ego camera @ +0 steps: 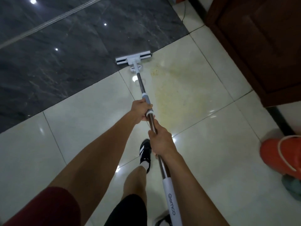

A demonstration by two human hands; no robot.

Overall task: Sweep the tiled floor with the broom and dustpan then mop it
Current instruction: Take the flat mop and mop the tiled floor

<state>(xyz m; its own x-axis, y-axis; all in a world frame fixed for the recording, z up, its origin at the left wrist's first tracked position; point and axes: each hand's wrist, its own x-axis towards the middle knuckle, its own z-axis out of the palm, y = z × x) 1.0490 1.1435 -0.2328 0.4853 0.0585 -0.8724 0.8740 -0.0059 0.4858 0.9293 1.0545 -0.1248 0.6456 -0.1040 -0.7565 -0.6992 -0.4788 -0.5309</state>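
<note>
A flat white mop head (133,58) rests on the floor at the seam between the dark marbled tiles (65,46) and the pale glossy tiles (211,160). Its metal pole (141,84) runs back toward me and ends in a white grip (171,199). My left hand (141,111) is closed round the pole at the grey-blue collar. My right hand (160,141) grips the pole just behind it. A yellowish smeared stain (177,95) spreads over the pale tile to the right of the pole.
A dark brown wooden door or cabinet (260,46) stands at the upper right. An orange bucket (281,157) sits at the right edge with a greenish cloth (291,188) below it. My black shoe (145,154) is planted under the pole.
</note>
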